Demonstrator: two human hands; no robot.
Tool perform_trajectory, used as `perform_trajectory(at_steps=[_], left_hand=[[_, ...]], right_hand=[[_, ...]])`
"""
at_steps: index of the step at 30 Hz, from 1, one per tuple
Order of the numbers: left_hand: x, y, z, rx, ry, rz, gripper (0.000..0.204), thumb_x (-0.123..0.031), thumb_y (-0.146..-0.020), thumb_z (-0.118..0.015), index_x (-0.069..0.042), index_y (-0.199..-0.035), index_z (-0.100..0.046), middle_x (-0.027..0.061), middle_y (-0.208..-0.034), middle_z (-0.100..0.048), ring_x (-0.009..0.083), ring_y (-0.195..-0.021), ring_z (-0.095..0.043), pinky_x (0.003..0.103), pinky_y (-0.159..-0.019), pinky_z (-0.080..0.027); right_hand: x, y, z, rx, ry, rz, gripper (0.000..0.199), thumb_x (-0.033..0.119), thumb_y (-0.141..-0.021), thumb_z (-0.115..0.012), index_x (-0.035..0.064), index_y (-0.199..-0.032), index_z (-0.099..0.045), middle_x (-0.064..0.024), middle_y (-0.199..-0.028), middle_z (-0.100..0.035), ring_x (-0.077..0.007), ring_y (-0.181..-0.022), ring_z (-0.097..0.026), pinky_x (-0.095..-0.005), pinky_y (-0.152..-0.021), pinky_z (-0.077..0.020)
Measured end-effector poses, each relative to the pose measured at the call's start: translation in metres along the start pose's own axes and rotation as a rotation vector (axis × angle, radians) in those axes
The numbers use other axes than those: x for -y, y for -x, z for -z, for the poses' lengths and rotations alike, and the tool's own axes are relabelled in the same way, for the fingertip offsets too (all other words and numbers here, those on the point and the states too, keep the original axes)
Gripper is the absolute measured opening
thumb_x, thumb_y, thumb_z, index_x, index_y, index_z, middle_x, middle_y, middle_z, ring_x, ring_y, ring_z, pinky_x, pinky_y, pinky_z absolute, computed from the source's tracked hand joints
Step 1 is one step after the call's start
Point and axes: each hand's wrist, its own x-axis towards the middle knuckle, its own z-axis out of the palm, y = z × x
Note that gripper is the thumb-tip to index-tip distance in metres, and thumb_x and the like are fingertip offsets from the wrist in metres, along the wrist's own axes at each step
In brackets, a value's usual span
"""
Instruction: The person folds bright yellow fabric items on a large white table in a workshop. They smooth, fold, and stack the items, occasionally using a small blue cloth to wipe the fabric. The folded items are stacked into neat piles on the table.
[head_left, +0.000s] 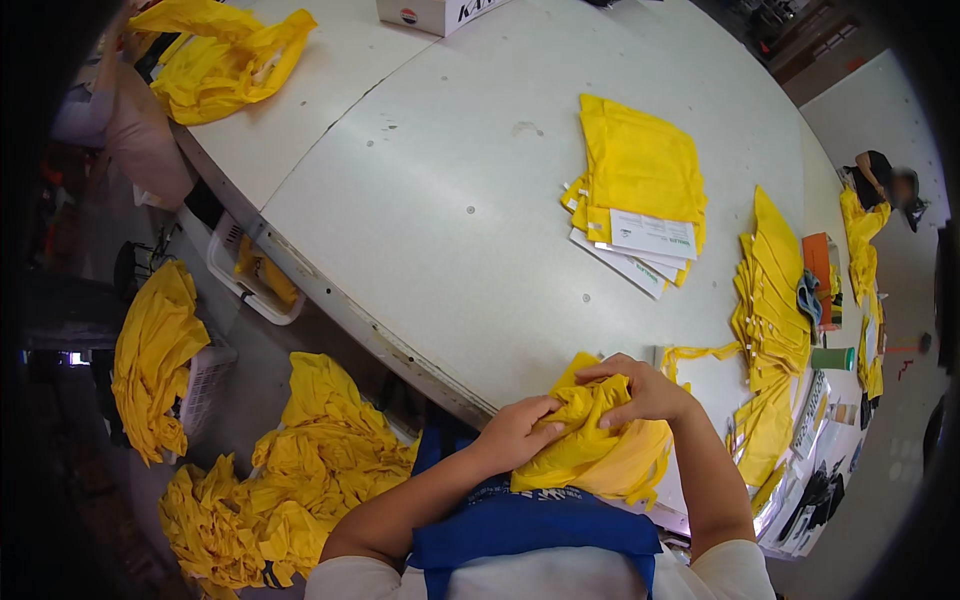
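Yellow cloth [590, 455] is gripped by a partly curled left hand [517, 430] and right hand [645, 391], seemingly for steadiness; beyond them, folded pieces [640, 165] are stacked, apparently for order.

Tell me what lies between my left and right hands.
In the head view, bunched yellow fabric lies there, held by both the left hand and the right hand.

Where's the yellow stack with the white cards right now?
Head view, upper right of centre: the yellow stack lies on the white table, beyond the right hand and left of the fanned yellow cloths.
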Motion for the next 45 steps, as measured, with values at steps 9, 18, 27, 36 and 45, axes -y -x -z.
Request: perform_trajectory(at_steps=[9, 18, 27, 36, 45], left_hand=[[0.023, -0.033, -0.018, 0.087, 0.04, 0.002, 0.02, -0.016, -0.091, -0.052, -0.002, -0.101, -0.062, 0.0131, -0.097, -0.063, 0.0239, -0.086, -0.062, 0.034, -0.077, -0.048], [0.014, -0.089, -0.006, 0.659, -0.334, 0.074, 0.027, -0.021, -0.083, -0.056, -0.005, -0.102, -0.066, 0.0185, -0.097, -0.067, 0.0339, -0.088, -0.064, 0.04, -0.074, -0.05], [0.018, -0.078, -0.023, 0.365, -0.564, 0.055, 0.018, -0.02, -0.081, -0.06, -0.005, -0.088, -0.064, 0.0154, -0.085, -0.067, 0.0313, -0.081, -0.065, 0.039, -0.068, -0.05], [0.054, -0.059, -0.038, 0.085, 0.368, 0.263, 0.016, -0.014, -0.083, -0.064, -0.003, -0.091, -0.055, 0.0063, -0.075, -0.058, 0.0145, -0.068, -0.052, 0.029, -0.064, -0.045], [0.034, -0.06, -0.029, 0.079, 0.241, 0.27, 0.023, -0.012, -0.086, -0.062, -0.004, -0.106, -0.052, 0.0104, -0.094, -0.059, 0.0178, -0.087, -0.057, 0.03, -0.075, -0.048]], right_hand=[[-0.005, 0.022, -0.004, -0.104, 0.016, 0.061, 0.042, 0.017, -0.059, -0.087, 0.0063, -0.096, -0.071, -0.0054, -0.099, -0.064, -0.022, -0.109, -0.047, -0.032, -0.097, -0.036], [-0.016, 0.027, -0.006, -0.147, 0.054, 0.163, 0.04, 0.022, -0.063, -0.086, 0.0081, -0.097, -0.071, -0.0053, -0.094, -0.059, -0.0207, -0.107, -0.049, -0.0305, -0.092, -0.0383], [-0.022, 0.036, -0.002, -0.217, 0.093, 0.071, 0.035, 0.016, -0.066, -0.085, 0.0075, -0.096, -0.069, -0.0042, -0.094, -0.059, -0.0188, -0.095, -0.054, -0.0293, -0.086, -0.041], [-0.033, 0.028, 0.01, -0.376, 0.228, 0.118, 0.035, 0.013, -0.072, -0.079, 0.0053, -0.101, -0.062, -0.0079, -0.093, -0.064, -0.0224, -0.089, -0.06, -0.0314, -0.078, -0.0468], [-0.009, 0.024, -0.002, -0.291, 0.34, 0.079, 0.035, 0.017, -0.076, -0.076, 0.0068, -0.106, -0.061, -0.0113, -0.092, -0.062, -0.0297, -0.088, -0.06, -0.0354, -0.077, -0.0488]])
